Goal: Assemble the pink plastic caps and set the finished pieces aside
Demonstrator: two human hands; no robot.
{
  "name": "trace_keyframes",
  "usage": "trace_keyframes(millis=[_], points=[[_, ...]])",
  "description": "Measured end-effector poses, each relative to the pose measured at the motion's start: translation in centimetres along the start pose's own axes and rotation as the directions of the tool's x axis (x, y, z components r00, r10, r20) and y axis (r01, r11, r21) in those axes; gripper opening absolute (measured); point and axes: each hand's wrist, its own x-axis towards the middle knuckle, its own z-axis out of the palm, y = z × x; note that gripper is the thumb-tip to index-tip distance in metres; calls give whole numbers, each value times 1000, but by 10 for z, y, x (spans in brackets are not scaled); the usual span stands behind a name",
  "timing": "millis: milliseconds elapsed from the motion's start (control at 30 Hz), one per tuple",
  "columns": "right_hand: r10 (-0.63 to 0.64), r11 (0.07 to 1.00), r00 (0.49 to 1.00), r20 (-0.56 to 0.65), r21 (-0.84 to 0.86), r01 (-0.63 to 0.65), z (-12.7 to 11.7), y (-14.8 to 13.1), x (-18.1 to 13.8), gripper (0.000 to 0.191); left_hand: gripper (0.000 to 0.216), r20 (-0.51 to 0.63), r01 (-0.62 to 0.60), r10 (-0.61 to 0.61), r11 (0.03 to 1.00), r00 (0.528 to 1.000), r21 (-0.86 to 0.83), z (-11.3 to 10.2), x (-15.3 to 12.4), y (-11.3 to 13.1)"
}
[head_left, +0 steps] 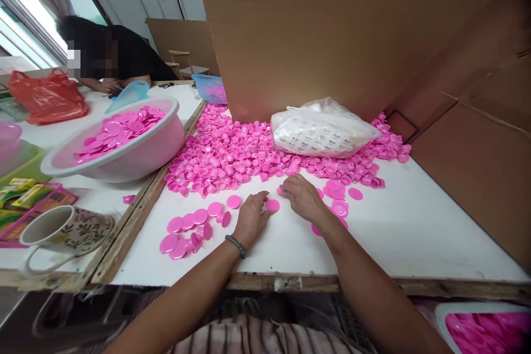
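Observation:
My left hand (251, 218) has its thumb and index finger around the edge of a flat pink plastic disc (272, 205) on the white table. Close to its right, my right hand (302, 197) pinches a small pink plastic piece (279, 189), mostly covered by the fingers. Left of my left hand lies a group of pink discs (201, 216), some joined to small cup-shaped parts. More loose discs (340, 208) lie beside and partly behind my right forearm. A wide heap of small pink cups (232, 149) spreads behind both hands.
A clear bag of white printed packets (326, 133) rests on the heap before a tall cardboard sheet (332, 27). At left stand a white basin (120, 168) of pink discs, a floral mug (78, 229) and a red bag (50, 97). A person in black (133, 50) leans over the far table.

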Motion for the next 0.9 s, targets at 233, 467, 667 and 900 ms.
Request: trace_keyframes(millis=[233,467,667,900], points=[[-108,994,985,132,2,109,7,-16,-12,21,46,-6,38,-39,997,999,-70,5,-1,-2],[-94,995,994,51,33,92,14,-16,-13,24,46,9,61,-61,996,998,-66,5,0,-1],[-163,985,978,131,-42,170,17,-21,-13,27,45,33,70,-68,996,997,-55,3,1,2],[-182,967,962,204,-142,213,14,-25,-9,24,48,33,51,-48,995,998,-84,3,-2,1]])
